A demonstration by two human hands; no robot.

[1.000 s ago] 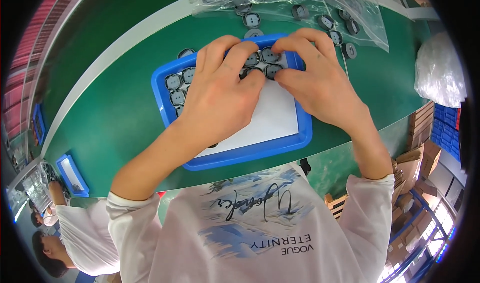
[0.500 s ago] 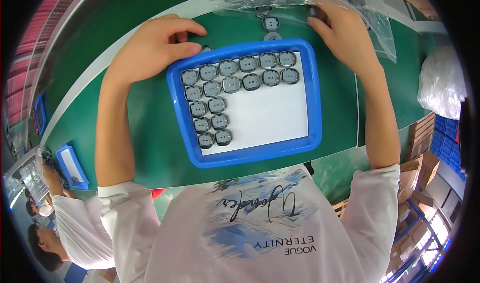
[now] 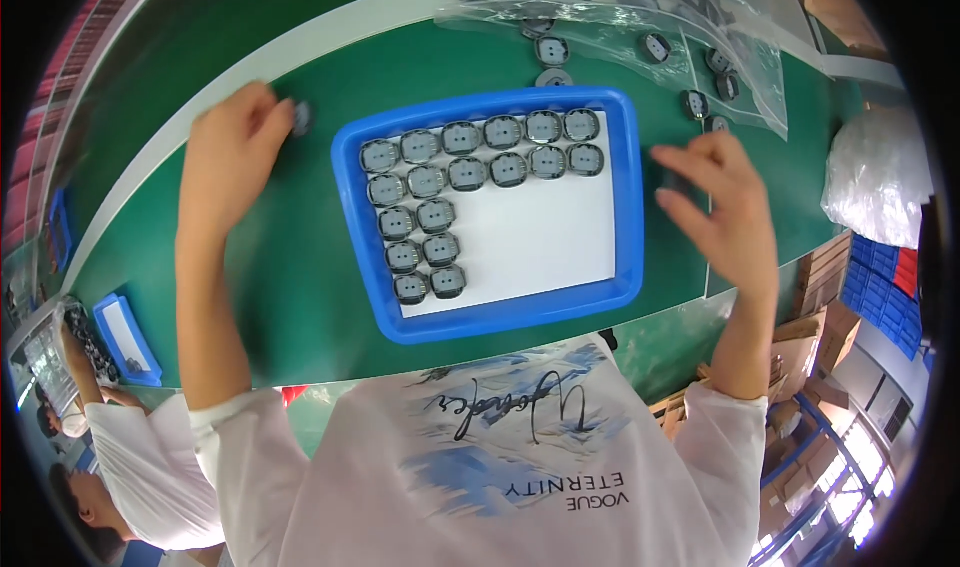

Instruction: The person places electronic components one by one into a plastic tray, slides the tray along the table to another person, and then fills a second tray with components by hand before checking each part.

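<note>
Fingers of our left hand are bent closely together and pinch one grey part, blurred at the fingertips, above the green table to the left of the tray. On our right hand, just beside the tray's right wall, thumb and forefinger stand apart; between them we see a dark shape, but we cannot tell if it is gripped.

We have before us a blue tray with smooth walls and rounded corners. In it lies a flat white sheet, and on this sheet stand eighteen grey pieces: two rows of six, then three rows of two at the left side. Each is roundish, with a dark rim and small holes.

Beyond the tray, a clear, wrinkled plastic bag covers more dark pieces. Some loose ones lie on the green tabletop, near the bag.
</note>
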